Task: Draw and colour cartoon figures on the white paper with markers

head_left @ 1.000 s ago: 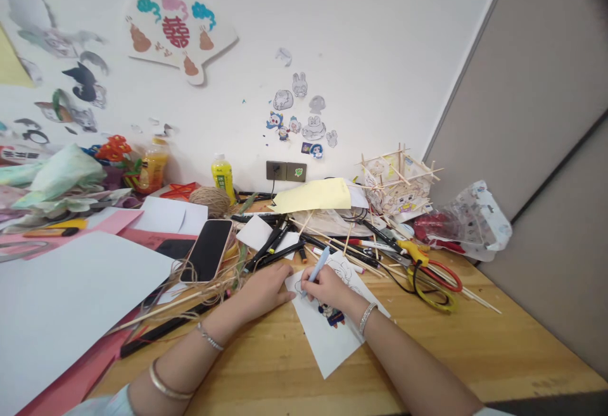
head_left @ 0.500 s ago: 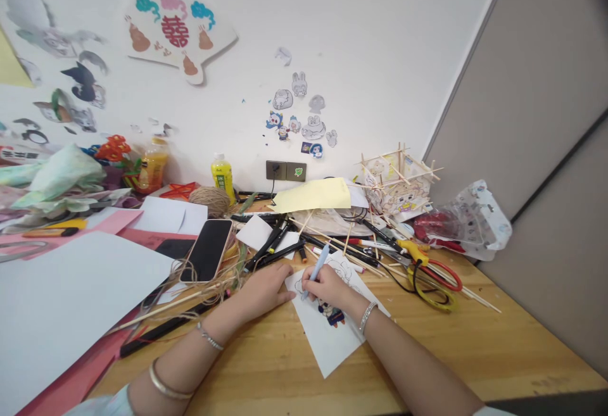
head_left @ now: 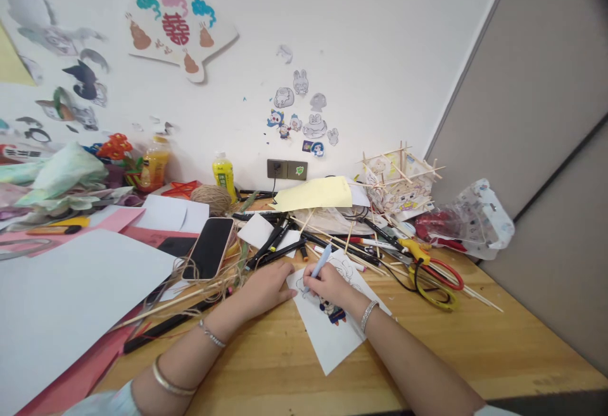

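My right hand [head_left: 327, 282] is closed around a light blue pen [head_left: 322, 260], its tip low over the upper left part of a white sheet [head_left: 327, 347]. Line drawings of cartoon figures cover the sheet's upper part, and one small figure [head_left: 335, 315] is partly coloured in dark blue and orange. Flat on the wooden table lies my left hand [head_left: 268, 286], fingers stretched out, with the fingertips at the sheet's left edge. My right hand and wrist hide part of the drawing.
Black markers [head_left: 273, 242] and thin wooden sticks [head_left: 349, 252] lie behind the sheet. To the left are a phone [head_left: 209, 249], twine and a large white sheet [head_left: 80, 302]. Scissors [head_left: 441, 277] and a yellow-handled tool [head_left: 414, 249] lie at the right, near a stick structure [head_left: 403, 182].
The view has shifted very slightly. My right hand still holds the pen at nearly the same place on the sheet, and my left hand stays where it was.
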`<state>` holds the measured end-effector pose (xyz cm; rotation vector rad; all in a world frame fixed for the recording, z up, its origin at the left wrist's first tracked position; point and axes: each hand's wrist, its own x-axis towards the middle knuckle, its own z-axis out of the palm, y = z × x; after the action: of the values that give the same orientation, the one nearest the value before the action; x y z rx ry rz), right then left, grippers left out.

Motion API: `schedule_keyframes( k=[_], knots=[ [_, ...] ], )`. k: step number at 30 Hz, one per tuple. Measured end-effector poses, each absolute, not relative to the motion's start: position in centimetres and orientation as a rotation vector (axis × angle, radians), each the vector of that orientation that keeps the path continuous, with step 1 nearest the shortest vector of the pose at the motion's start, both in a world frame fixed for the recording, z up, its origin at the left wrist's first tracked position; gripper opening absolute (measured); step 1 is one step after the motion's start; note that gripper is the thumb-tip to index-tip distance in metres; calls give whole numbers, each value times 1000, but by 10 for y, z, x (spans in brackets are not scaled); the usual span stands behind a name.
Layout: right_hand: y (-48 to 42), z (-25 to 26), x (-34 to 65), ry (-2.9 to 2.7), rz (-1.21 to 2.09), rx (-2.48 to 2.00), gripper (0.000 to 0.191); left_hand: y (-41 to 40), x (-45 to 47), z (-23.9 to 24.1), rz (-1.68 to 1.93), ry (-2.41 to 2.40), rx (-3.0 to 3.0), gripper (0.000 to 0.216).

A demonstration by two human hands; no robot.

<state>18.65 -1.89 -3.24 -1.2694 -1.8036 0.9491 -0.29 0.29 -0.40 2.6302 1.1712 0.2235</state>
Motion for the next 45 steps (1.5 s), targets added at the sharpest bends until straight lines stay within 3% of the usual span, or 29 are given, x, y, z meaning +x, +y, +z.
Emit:
schedule_keyframes(
  k=[45],
  knots=[
    [-15,-34,192,-1853,879,-1282,13,4,-2,-4,197,1175,2636,27]
  ],
)
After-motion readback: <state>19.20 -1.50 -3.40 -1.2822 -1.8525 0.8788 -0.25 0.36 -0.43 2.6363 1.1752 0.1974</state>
